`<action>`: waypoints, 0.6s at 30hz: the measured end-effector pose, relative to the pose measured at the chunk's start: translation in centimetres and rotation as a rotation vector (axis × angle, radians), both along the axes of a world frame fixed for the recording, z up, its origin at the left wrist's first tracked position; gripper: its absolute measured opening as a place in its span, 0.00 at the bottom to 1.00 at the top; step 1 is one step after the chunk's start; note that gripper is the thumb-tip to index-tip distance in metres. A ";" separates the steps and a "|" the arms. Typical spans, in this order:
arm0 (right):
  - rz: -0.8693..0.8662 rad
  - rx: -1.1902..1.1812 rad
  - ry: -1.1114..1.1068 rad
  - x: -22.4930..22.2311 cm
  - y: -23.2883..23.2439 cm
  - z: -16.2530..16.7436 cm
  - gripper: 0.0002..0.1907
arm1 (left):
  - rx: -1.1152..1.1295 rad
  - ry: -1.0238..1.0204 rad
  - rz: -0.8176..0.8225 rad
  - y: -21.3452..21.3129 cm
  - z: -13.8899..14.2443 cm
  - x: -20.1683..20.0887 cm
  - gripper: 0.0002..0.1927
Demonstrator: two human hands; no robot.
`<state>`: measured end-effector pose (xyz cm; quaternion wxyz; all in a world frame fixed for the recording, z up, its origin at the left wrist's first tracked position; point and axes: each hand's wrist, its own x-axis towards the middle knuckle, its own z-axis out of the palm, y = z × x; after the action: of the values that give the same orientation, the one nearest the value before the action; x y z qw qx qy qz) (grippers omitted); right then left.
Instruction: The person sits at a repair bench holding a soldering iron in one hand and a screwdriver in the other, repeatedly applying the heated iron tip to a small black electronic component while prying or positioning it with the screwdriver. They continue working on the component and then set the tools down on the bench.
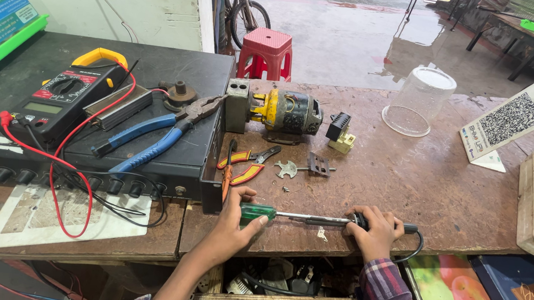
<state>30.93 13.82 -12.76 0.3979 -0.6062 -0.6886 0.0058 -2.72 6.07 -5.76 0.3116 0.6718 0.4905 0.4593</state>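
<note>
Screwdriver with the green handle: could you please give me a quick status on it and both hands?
Left hand grips green-handled screwdriver. Right hand holds black part at its tip. Red-handled cutters lie just behind.

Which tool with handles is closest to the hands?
The small red-and-yellow-handled cutters, just above the left hand. The big blue-handled pliers lie farther away on the black box.

The right hand [376,231] hides the black part where the screwdriver [300,217] tip meets it.

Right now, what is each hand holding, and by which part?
The left hand grips a screwdriver by its green handle. The right hand closes on a black part at the shaft's tip, its cable trailing off.
</note>
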 end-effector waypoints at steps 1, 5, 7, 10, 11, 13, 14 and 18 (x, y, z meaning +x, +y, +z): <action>0.001 -0.002 -0.002 0.0 0.0 0.0 0.13 | -0.024 -0.003 -0.002 -0.1 0.1 0.0 0.28; 0.001 0.006 -0.004 0.2 0.1 -0.2 0.12 | -0.225 0.028 0.042 -0.4 0.4 0.2 0.27; 0.003 0.009 -0.005 0.1 0.1 -0.3 0.12 | -0.306 -0.006 0.039 -0.5 0.4 0.3 0.29; 0.001 0.016 -0.005 0.1 0.2 -0.3 0.12 | -0.069 -0.024 0.011 -0.3 0.2 0.2 0.30; 0.000 0.019 -0.003 0.1 0.2 -0.3 0.12 | -0.091 -0.054 -0.012 -0.3 0.1 0.1 0.32; -0.003 0.024 0.002 0.0 0.2 -0.3 0.12 | -0.135 -0.110 -0.059 -0.2 -0.2 0.0 0.37; -0.004 0.025 0.004 -0.1 0.1 -0.3 0.12 | -0.095 -0.121 -0.070 -0.2 -0.3 -0.1 0.37; -0.012 0.015 0.006 -0.3 -0.1 -0.2 0.12 | -0.026 -0.153 -0.094 -0.3 -0.6 0.0 0.36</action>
<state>30.64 13.73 -12.95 0.4045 -0.6072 -0.6839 0.0003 -2.71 5.72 -6.40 0.3780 0.6528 0.4391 0.4879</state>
